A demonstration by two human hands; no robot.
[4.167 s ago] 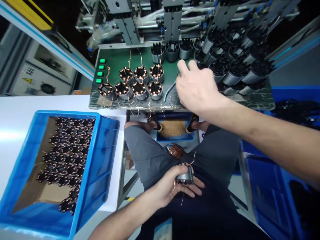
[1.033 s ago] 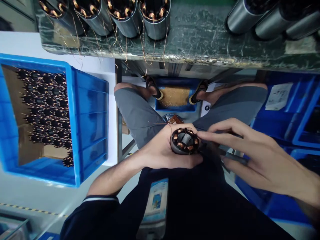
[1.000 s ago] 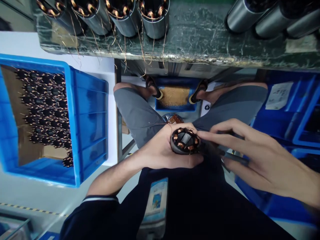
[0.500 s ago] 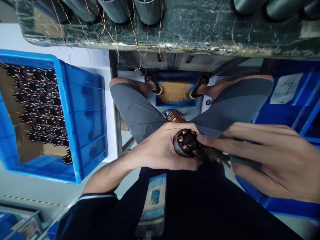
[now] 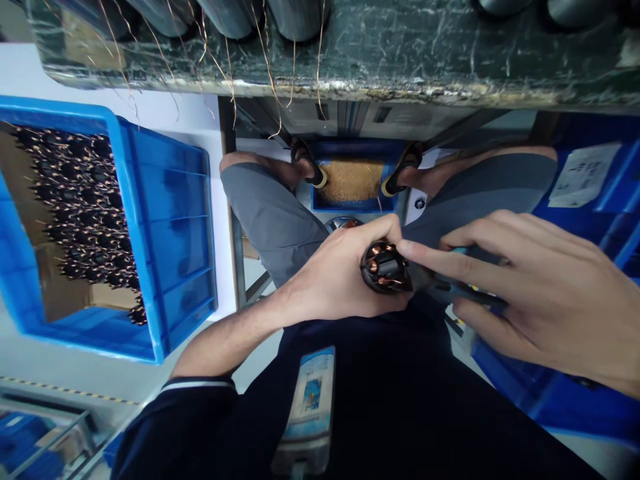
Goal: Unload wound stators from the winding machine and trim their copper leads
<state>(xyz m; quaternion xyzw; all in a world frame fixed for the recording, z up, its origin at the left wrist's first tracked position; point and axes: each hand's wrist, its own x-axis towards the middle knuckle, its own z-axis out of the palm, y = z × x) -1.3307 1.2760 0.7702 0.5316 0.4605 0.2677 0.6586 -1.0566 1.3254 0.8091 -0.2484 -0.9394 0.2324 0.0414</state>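
Note:
My left hand (image 5: 345, 273) is wrapped round a motor stator (image 5: 387, 268), a dark cylinder with copper windings showing at its upturned end. My right hand (image 5: 545, 293) holds a pair of pliers (image 5: 473, 291) with dark, teal-tinged handles. The pliers' jaws are blurred beside the right side of the stator, and I cannot tell whether they touch it. The right index finger reaches to the stator's upper rim, close to my left thumb.
A blue crate (image 5: 170, 233) at left holds rows of stators (image 5: 85, 200). Metal cylinders (image 5: 227, 17) trailing copper wires stand on the worn green bench (image 5: 400, 60). A blue tray (image 5: 353, 208) with wire scraps lies between the feet. More blue crates (image 5: 575, 413) stand at right.
My left hand has moved slightly up and right with the stator. My right hand has shifted upward, and the pliers' handles look wider apart. A loose wire above the stator no longer shows.

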